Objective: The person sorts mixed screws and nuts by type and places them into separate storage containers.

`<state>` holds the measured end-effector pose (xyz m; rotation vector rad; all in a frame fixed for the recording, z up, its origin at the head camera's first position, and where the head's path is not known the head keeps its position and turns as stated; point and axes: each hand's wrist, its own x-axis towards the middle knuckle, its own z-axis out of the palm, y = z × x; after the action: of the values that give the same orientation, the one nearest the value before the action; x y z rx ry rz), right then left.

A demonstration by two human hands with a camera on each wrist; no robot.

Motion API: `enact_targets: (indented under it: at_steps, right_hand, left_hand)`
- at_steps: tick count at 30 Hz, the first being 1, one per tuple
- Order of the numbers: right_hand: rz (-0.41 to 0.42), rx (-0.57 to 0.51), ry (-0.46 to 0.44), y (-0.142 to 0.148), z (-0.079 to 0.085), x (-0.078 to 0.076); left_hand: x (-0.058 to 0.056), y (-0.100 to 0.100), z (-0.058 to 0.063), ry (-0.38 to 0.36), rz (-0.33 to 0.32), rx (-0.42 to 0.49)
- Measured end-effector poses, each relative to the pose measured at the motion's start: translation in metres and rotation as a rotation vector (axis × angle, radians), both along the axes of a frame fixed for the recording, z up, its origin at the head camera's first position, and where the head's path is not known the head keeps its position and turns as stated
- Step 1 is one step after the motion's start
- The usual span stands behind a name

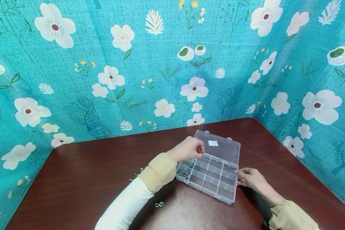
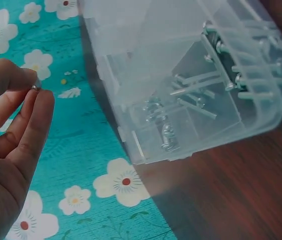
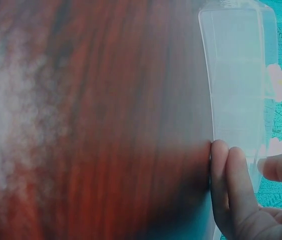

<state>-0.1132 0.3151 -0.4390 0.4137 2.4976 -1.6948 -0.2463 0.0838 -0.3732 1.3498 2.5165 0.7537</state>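
A clear plastic compartment box (image 1: 201, 191) lies on the table with its lid (image 1: 225, 153) flipped back. Screws (image 1: 183, 174) fill its front-left compartment, and more small metal hardware (image 1: 190, 163) lies in the compartment behind. Above the box's back left part, my left hand (image 1: 188, 149) pinches a small shiny metal piece (image 2: 35, 87) between thumb and fingertips; its exact kind is mostly hidden. At the box's right end, my right hand (image 1: 253, 179) grips the wall, thumb on one side and fingers (image 3: 237, 180) on the other.
Two nuts (image 1: 159, 204) lie on the dark wooden table (image 1: 83, 179) in front of the box's left side. Another nut (image 1: 141, 169) and a few screws (image 1: 131, 180) lie beside the left sleeve, partly covered by it. A blue flowered curtain (image 1: 143, 70) hangs behind the table and along its sides.
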Motion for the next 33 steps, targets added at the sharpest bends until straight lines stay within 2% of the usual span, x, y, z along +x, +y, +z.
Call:
enact_targets:
  at_steps: [8,14,19,24,33]
  right_hand:
    - [-0.010,-0.020,-0.007,-0.001,0.000,0.000]
    - [-0.011,-0.017,-0.010,-0.002,-0.001,0.000]
    - [-0.003,0.004,-0.007,-0.003,0.001,0.000]
    - [0.003,0.030,-0.013,-0.002,0.003,-0.001]
    - [-0.005,0.012,-0.013,-0.001,0.000,-0.001]
  left_hand:
    - [-0.005,0.011,-0.007,0.033,0.042,-0.057]
    - [-0.005,0.005,-0.014,0.047,0.044,-0.094]
    - [-0.001,-0.012,-0.015,0.063,-0.034,-0.100]
    - [0.009,-0.032,-0.011,0.098,-0.126,-0.117]
    - [0.035,-0.069,-0.005,0.136,-0.192,-0.214]
